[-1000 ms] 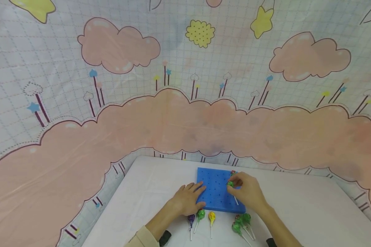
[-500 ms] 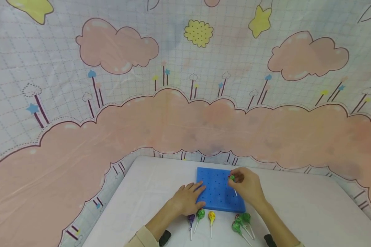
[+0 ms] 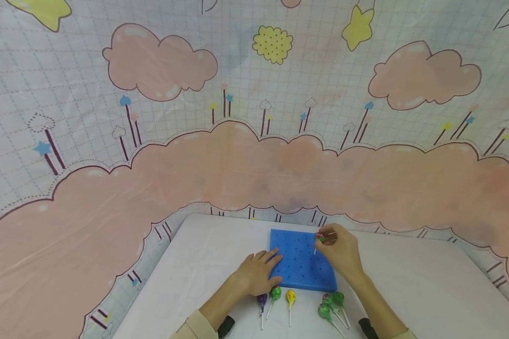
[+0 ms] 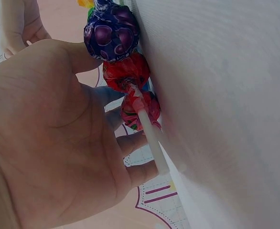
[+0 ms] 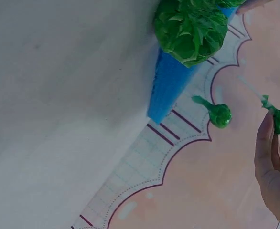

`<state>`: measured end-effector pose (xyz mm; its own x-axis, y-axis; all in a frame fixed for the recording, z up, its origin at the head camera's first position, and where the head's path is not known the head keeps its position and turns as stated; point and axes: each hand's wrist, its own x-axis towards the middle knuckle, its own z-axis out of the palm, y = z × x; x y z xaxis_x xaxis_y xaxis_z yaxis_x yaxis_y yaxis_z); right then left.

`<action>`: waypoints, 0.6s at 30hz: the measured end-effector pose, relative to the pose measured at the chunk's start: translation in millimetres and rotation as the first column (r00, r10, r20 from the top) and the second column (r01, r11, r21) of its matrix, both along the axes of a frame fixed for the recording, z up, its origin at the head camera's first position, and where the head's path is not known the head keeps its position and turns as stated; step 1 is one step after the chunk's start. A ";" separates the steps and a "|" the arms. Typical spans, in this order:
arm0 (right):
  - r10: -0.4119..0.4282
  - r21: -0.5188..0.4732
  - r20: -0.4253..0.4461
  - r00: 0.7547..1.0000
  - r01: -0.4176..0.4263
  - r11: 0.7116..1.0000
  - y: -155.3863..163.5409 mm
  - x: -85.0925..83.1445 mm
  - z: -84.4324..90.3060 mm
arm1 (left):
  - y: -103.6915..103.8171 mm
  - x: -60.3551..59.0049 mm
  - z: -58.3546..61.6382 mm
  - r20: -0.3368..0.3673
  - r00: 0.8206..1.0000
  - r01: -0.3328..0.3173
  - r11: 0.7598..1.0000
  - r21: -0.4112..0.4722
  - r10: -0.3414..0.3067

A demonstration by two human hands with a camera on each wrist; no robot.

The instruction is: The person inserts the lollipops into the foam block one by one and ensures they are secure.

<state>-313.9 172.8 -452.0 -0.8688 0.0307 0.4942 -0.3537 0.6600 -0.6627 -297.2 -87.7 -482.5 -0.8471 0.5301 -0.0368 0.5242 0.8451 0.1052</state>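
1. Blue foam is your target: the blue foam board (image 3: pixel 299 263) lies flat near the tabletop's (image 3: pixel 415 278) near edge, roughly midway along it, its top dotted with small holes.
2. Your right hand (image 3: pixel 340 252) pinches a green lollipop (image 3: pixel 320 237) by its wrapped head over the board's far right corner, fingers curled round it, the white stick pointing down and a little toward you. In the right wrist view a second green lollipop (image 5: pixel 218 114) appears to stand already planted close by.
3. Your left hand (image 3: pixel 258 273) rests with straight, relaxed fingers pressing the board's near left corner. Keep that pressure; it should stop the foam from sliding as the stick goes in.
4. To seat the stick well, bring it upright over one hole before pushing, then press straight down. A slanted push would likely bend the stick or tear the foam.
5. Mind the planted lollipop beside your fingers; choose a hole apart from it so the heads do not knock together.
6. Loose lollipops lie between the board and the near edge: a purple lollipop (image 3: pixel 262 299), a green one and a yellow lollipop (image 3: pixel 290 297) just beside your left hand, and a cluster of green lollipops (image 3: pixel 331 303) under your right forearm. Lift your wrist clear when drawing back.
7. Open room lies along the far edge and toward the right edge of the tabletop.
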 end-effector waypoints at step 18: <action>-0.023 -0.016 -0.003 1.000 0.023 1.000 -5.2 -10.5 -5.0 | -0.3 -0.3 -0.3 -0.010 1.000 0.000 1.000 -0.003 0.000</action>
<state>-324.3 167.5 -456.9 -0.8660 0.0585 0.4967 -0.3411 0.6572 -0.6721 -297.5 -88.1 -482.8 -0.8475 0.5299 -0.0301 0.5252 0.8454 0.0971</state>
